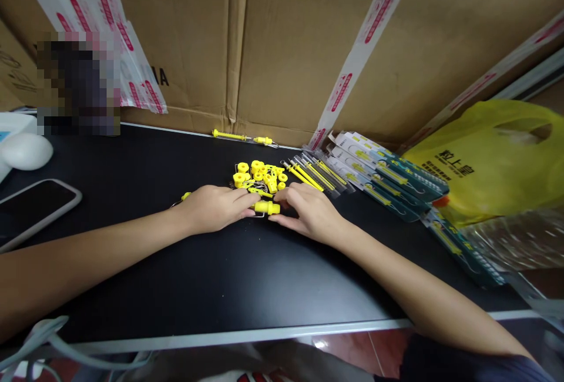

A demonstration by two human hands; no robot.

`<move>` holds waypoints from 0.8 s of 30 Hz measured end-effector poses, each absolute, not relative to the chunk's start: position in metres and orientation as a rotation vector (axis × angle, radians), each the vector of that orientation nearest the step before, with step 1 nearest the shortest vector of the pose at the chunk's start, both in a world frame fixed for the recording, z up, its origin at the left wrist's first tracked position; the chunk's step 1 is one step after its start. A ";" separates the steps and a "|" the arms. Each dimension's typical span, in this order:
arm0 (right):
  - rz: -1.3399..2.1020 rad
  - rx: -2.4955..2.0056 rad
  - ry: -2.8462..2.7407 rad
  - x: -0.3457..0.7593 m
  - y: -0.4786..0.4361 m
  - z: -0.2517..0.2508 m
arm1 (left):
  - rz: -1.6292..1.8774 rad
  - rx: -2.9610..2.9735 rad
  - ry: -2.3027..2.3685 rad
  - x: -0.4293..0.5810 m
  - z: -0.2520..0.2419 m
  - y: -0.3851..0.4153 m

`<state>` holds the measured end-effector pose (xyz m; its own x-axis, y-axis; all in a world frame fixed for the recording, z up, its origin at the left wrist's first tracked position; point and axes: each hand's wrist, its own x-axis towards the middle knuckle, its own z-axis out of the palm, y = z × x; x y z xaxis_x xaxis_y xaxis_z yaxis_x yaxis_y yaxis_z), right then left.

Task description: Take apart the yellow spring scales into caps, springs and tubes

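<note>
Near the middle of the table, my left hand (219,208) pinches a yellow plastic sleeve (264,208) with a thin metal wire beneath it. My right hand (311,211) has its thumb and curled fingers about the right end of the same sleeve. Just beyond the hands lies a loose pile of yellow plastic parts (258,171), mixed with small metal springs and wires. To the right of the pile rest several yellow rods (308,173) with metal tips, some in clear sleeves. Another small yellow piece (185,195) shows partly behind my left wrist.
An assembled yellow tool (242,136) lies by the back edge. Printed packages (383,170) and a yellow plastic bag (489,158) are on the right. A phone (37,208) and a white rounded object (27,151) sit at left. Large cardboard boxes (282,47) stand behind the table.
</note>
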<state>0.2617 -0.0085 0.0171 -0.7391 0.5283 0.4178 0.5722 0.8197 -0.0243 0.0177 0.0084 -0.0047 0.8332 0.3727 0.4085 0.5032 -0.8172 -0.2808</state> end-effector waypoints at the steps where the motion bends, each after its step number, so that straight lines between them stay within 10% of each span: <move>1: -0.126 -0.861 -2.586 0.262 -0.008 0.017 | -0.480 -2.638 -0.654 0.018 -0.005 0.008; 24: -0.092 -0.898 -2.601 0.261 -0.008 0.016 | -0.484 -2.695 -0.721 0.019 -0.004 0.008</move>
<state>0.2610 -0.0085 0.0156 -0.7207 0.5804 0.3791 0.6058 0.7932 -0.0626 0.0187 0.0079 -0.0042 0.8166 0.4208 0.3951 0.5250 -0.8259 -0.2054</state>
